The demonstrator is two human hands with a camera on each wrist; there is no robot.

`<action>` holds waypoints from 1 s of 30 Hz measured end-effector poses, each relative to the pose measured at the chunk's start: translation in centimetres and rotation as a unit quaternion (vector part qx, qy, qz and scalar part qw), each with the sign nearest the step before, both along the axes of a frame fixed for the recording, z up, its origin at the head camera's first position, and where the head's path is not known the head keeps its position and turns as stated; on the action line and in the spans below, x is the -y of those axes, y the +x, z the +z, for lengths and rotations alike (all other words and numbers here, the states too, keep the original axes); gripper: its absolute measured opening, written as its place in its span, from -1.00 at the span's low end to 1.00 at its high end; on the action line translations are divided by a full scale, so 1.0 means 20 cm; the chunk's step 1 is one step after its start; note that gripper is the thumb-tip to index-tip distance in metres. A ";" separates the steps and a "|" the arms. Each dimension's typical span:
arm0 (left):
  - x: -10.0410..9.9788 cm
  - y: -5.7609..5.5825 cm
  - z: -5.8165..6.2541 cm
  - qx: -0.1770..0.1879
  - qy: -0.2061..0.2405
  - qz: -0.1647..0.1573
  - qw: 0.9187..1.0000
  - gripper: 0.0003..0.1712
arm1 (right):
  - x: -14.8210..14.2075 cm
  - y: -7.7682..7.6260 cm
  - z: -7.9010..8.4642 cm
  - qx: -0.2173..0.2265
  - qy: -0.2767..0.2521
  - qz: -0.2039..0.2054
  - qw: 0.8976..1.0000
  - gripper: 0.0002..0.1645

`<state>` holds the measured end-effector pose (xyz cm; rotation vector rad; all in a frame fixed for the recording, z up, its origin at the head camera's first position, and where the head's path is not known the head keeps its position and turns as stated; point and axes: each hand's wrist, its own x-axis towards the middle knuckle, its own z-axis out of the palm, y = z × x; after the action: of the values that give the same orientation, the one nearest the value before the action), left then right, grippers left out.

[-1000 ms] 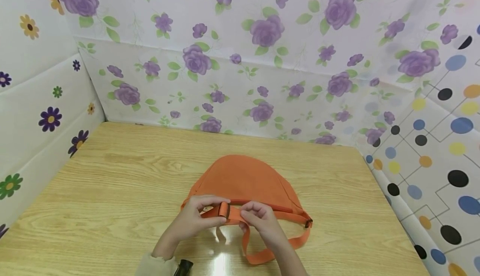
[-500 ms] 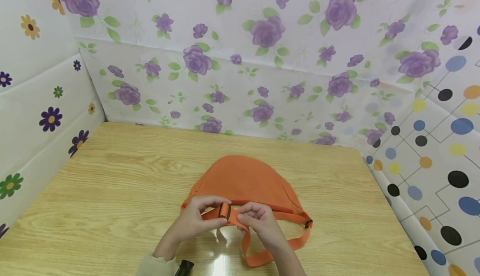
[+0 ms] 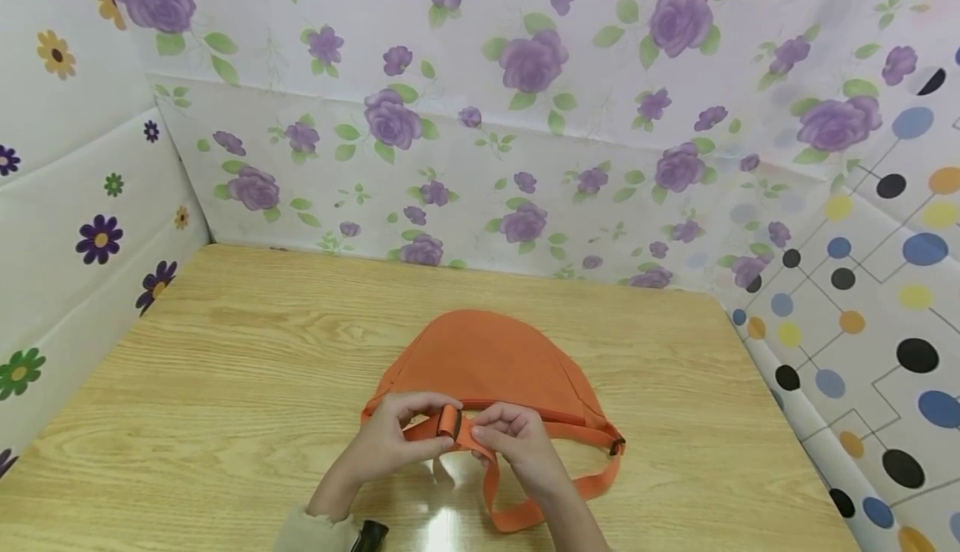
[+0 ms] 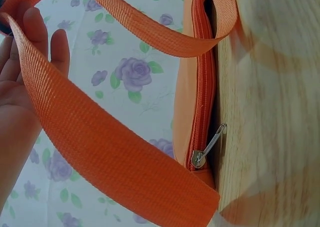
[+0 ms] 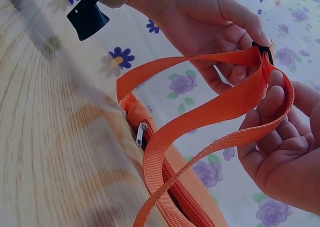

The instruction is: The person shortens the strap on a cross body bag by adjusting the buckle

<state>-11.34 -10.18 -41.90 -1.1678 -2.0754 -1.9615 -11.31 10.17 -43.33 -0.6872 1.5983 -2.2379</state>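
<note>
An orange waist bag [image 3: 487, 356] lies on the wooden table with its zipper side toward me. My left hand [image 3: 393, 435] pinches the strap at a dark slider buckle [image 3: 458, 424], thumb below and fingers above. Just to its right, my right hand [image 3: 521, 445] holds the webbing strap [image 3: 517, 520] between thumb and fingers. The right wrist view has the black slider [image 5: 262, 48] at the left hand's fingertips, with a strap loop round the right hand's fingers [image 5: 274, 99]. Broad orange webbing [image 4: 115, 152] crosses the left wrist view, beside the metal zipper pull [image 4: 199, 159].
Wood-grain table [image 3: 262, 352] surrounds the bag. Flowered sheeting [image 3: 465, 160] stands behind it, with a dotted sheet [image 3: 862, 327] on the right. A black piece [image 3: 369, 535] sits by the left sleeve. A second strap buckle [image 3: 617, 447] is at the bag's right end.
My right hand has shifted slightly left toward the slider, and the strap between the hands now slants downward. The left hand and the bag stay almost still.
</note>
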 end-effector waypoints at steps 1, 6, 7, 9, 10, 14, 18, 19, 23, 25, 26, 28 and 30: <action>0.00 0.00 0.00 0.000 0.000 0.000 1.000 -0.65 | 0.00 0.00 0.00 0.001 0.001 -0.001 1.000 -0.82; -0.01 0.00 0.00 0.014 0.000 -0.001 1.000 -0.65 | 0.00 0.00 -0.01 0.007 0.001 -0.001 1.000 -0.80; -0.01 0.01 0.01 0.013 0.001 -0.001 1.000 -0.66 | 0.00 0.00 -0.01 0.006 0.001 -0.001 1.000 -0.79; -0.02 0.01 0.03 0.006 0.003 -0.004 1.000 -0.67 | 0.01 0.00 0.00 0.004 0.001 -0.001 1.000 -0.79; -0.02 0.02 0.04 0.002 0.004 -0.004 1.000 -0.68 | 0.01 0.00 0.00 0.004 0.001 -0.001 1.000 -0.79; -0.02 0.04 0.10 -0.001 0.003 -0.004 1.000 -0.70 | 0.01 0.00 0.01 0.007 0.009 -0.007 1.000 -0.81; -0.03 0.04 0.12 -0.001 -0.001 -0.008 1.000 -0.71 | 0.00 0.00 0.01 0.009 0.018 -0.012 1.000 -0.81; -0.03 0.04 0.12 -0.002 -0.002 -0.009 1.000 -0.71 | 0.00 0.00 0.01 0.009 0.020 -0.013 1.000 -0.80; -0.03 0.04 0.12 -0.001 -0.004 -0.013 1.000 -0.72 | 0.00 0.00 0.01 0.015 0.028 -0.018 0.999 -0.79; -0.03 0.04 0.12 0.005 -0.006 -0.013 1.000 -0.73 | 0.00 0.00 0.01 0.018 0.029 -0.018 0.999 -0.78; -0.04 0.04 0.12 0.007 -0.006 -0.014 1.000 -0.74 | 0.00 0.00 0.01 0.017 0.028 -0.016 0.999 -0.77; -0.04 0.04 0.11 0.009 -0.007 -0.017 1.000 -0.75 | 0.00 0.00 0.01 0.016 0.025 -0.012 0.999 -0.75; -0.04 0.03 0.11 0.012 -0.010 -0.018 1.000 -0.78 | 0.00 0.00 0.01 0.011 0.021 -0.008 1.000 -0.73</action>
<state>-10.64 -9.37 -39.67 -1.1988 -2.1056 -1.9851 -11.23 10.11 -43.07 -0.6393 1.6417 -2.2097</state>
